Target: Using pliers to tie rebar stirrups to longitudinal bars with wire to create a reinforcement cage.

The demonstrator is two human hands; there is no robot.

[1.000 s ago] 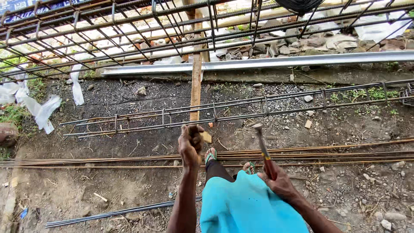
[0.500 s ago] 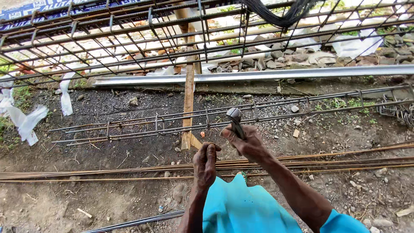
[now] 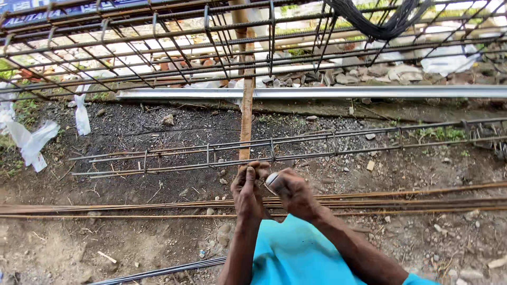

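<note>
At lower centre of the frame, the left hand (image 3: 247, 191) is closed around something too small to see. Just right, touching it, the right hand (image 3: 291, 193) grips a small metal tool (image 3: 272, 181); it looks stiff, light, best held by the handle.

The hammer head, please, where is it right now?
In the head view the hammer head sits low at centre, gripped in the right hand, touching the left hand, just above the rusty rods on the ground.

Even, soft daylight, faint shadows, sharp focus throughout, wide-angle bowing toward the edges
</note>
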